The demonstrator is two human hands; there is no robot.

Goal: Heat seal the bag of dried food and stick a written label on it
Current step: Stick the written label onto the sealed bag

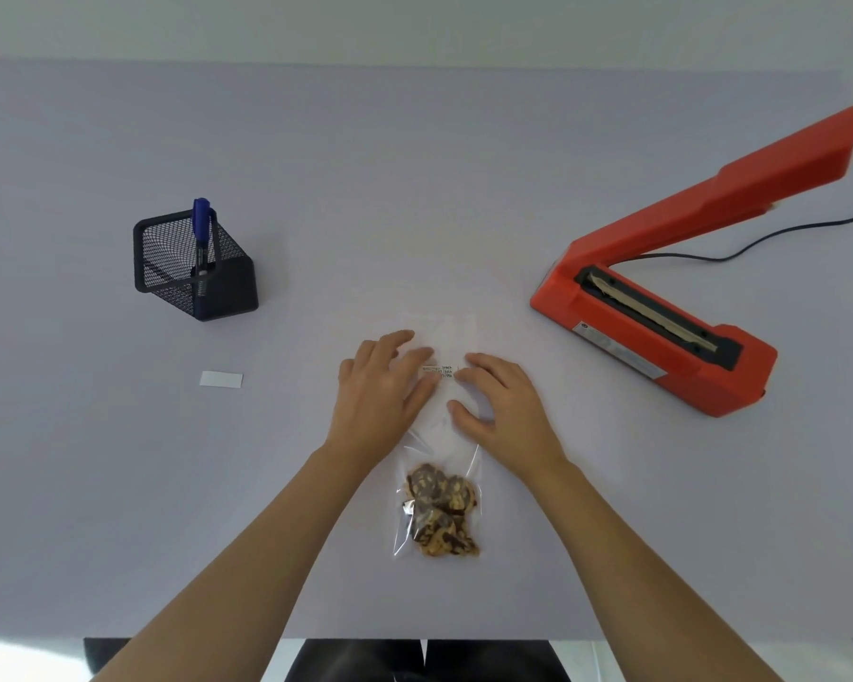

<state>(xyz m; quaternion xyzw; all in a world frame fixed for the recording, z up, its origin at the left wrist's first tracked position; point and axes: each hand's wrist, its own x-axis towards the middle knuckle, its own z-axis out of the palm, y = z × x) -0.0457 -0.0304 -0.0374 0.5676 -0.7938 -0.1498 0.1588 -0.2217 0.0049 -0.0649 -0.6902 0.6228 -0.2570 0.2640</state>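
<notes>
Bearing the bag [439,438], lilac tabletop [414,164] against white wall [414,22]

Pale lilac-grey flat tabletop [414,164] filling most of the frame, plain off-white wall [414,22] along the top edge, bright white floor [21,657] at lower corners, soft even light

Black mesh holder [195,268] upright at 10 o'clock on lilac table [414,164]. Small white paper strip [221,379] lies flat at 9 o'clock, near holder, not touching.
</notes>
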